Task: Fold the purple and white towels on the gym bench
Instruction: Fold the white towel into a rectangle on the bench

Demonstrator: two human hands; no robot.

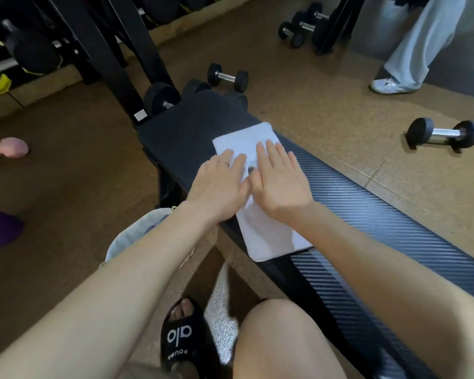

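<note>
White terry cloth is what's under both palms right now, a white towel [260, 212] already folded into a long narrow strip lying across the black padded counter [175, 132], its far end up near the middle of the pad and its near end hanging just past the near edge. The left hand [219, 187] and right hand [281, 179] are both laid flat on the far half of it, fingers straight and spread a little, side by side and nearly touching, pressing down and gripping nothing. Looks to me like a smoothing pass before another fold. Stuff like this is light and floppy with zero stiffness, so it'll sag wherever it isn't supported, and the layers can slide over each other if you drag instead of lift. The pad looks a bit grippy, which should help hold the bottom layer in place. If it were me I'd pinch the two near corners through all the layers at once and bring them up to meet the far edge. A purple towel [0, 228] seems to be the dark purple lump on the floor at far left, well apart from the counter, though I can't tell for sure. Dumbbells [443, 134] are scattered on the floor around.
</note>
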